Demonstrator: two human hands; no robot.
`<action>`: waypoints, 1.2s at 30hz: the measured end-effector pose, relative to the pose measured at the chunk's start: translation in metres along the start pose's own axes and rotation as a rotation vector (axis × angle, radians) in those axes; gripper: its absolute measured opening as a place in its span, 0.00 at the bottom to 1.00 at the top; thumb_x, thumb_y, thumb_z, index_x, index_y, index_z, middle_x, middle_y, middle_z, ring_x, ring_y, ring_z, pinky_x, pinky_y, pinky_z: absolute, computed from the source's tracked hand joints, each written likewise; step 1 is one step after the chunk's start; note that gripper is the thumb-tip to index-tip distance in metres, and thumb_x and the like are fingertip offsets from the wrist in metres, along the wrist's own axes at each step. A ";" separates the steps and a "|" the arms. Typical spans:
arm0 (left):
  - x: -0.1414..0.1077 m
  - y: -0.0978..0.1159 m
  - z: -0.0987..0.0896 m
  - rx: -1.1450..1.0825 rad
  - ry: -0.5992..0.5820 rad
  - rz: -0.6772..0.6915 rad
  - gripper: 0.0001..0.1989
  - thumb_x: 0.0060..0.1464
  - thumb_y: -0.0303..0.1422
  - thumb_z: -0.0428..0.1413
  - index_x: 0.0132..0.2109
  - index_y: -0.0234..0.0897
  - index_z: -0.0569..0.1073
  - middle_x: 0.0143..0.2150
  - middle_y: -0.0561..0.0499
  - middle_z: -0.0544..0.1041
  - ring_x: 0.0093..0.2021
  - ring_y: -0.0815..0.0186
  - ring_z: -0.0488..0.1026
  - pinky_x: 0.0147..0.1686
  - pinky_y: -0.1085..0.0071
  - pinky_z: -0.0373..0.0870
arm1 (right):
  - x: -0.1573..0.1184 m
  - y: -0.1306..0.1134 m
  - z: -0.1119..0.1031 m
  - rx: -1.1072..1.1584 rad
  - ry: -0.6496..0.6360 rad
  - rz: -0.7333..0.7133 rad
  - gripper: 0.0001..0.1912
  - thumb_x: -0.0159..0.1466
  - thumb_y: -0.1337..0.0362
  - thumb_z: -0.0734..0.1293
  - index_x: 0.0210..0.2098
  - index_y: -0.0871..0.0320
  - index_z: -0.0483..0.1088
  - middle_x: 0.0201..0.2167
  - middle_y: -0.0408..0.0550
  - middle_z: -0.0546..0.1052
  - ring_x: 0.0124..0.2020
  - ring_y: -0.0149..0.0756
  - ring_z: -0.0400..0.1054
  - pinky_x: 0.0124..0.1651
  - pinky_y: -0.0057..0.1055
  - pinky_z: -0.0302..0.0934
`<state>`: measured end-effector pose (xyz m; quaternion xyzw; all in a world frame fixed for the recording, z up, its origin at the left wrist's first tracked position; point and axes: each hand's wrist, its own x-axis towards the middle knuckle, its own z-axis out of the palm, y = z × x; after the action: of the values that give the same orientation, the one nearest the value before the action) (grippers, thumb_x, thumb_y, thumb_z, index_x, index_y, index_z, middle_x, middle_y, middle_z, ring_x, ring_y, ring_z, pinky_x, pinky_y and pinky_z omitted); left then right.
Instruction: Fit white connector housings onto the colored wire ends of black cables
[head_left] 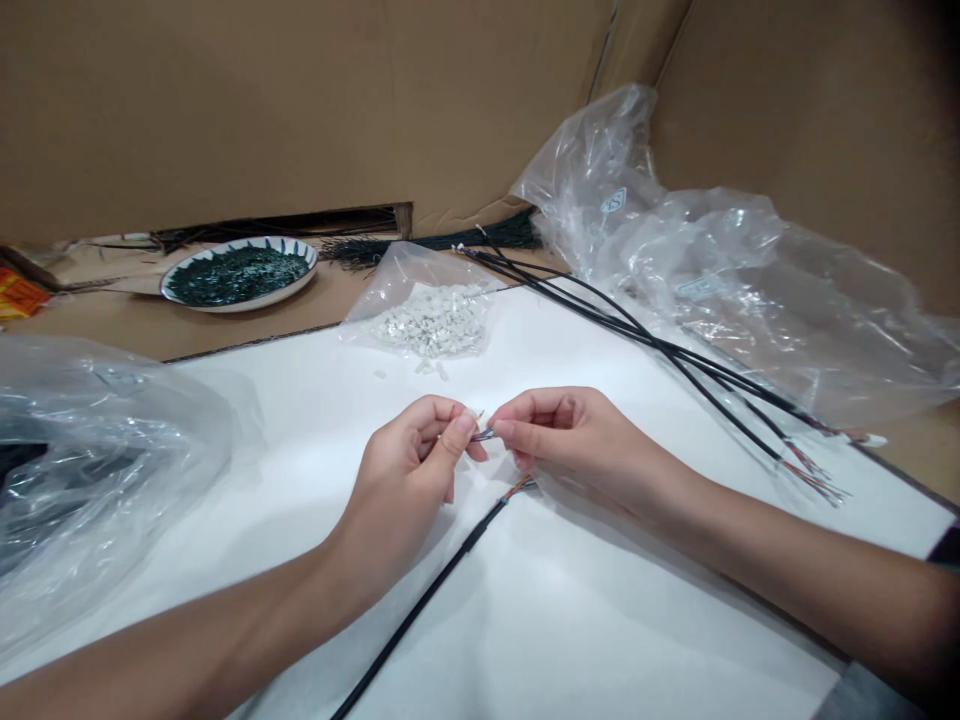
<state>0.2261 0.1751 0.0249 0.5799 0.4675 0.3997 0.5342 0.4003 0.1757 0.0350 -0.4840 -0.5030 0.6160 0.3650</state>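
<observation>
back wall [262,110]: brown cardboard, low slot [360,222] | right wall [810,120]: cardboard | work surface [585,620]: white

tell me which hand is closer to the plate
Left. The left hand is on the near side of the plate and to its right; the right hand is also on the near side, but farther right.

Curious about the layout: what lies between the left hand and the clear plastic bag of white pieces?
In the head view, past the left hand lies white work surface, then a few loose white pieces by the bag.
</observation>
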 end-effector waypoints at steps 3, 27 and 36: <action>0.001 0.000 0.000 -0.003 -0.011 -0.003 0.11 0.58 0.40 0.52 0.32 0.37 0.71 0.29 0.58 0.75 0.20 0.80 0.62 0.21 0.84 0.61 | 0.000 -0.001 -0.002 -0.045 -0.026 -0.014 0.11 0.58 0.57 0.69 0.32 0.60 0.74 0.22 0.41 0.70 0.24 0.26 0.63 0.29 0.25 0.64; -0.004 -0.002 0.003 0.203 0.025 0.041 0.14 0.58 0.43 0.50 0.31 0.39 0.71 0.27 0.56 0.72 0.22 0.74 0.61 0.22 0.75 0.55 | -0.005 -0.017 -0.009 -0.395 0.006 -0.294 0.09 0.62 0.60 0.66 0.36 0.56 0.76 0.33 0.45 0.77 0.34 0.33 0.69 0.37 0.28 0.63; -0.006 -0.003 0.004 0.211 0.017 0.048 0.12 0.58 0.42 0.50 0.32 0.40 0.70 0.29 0.57 0.74 0.24 0.74 0.63 0.23 0.76 0.57 | -0.004 -0.013 -0.007 -0.319 -0.025 -0.187 0.12 0.61 0.56 0.66 0.34 0.57 0.76 0.30 0.44 0.77 0.31 0.31 0.69 0.32 0.26 0.61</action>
<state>0.2285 0.1685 0.0218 0.6405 0.4976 0.3658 0.4564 0.4077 0.1768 0.0482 -0.4793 -0.6416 0.4977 0.3332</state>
